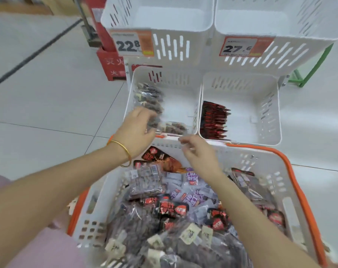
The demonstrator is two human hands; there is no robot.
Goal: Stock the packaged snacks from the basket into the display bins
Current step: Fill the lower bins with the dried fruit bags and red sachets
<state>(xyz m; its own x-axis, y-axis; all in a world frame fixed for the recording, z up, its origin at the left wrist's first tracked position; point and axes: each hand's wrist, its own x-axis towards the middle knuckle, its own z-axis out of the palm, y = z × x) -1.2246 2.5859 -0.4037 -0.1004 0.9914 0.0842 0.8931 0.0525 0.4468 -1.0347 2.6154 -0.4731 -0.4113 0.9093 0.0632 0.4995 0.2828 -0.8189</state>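
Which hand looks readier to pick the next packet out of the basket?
The right hand: it hovers over the basket, seemingly empty and loosely curled. The left hand is busy at the lower left bin, gripping a clear packet.

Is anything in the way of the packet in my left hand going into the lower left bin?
Nothing visible. The left hand holds the packet over the front of the lower left bin, whose floor beside the stacked packets is bare.

pale tiled floor [48,97], red box [111,62] and green frame [315,68] on it
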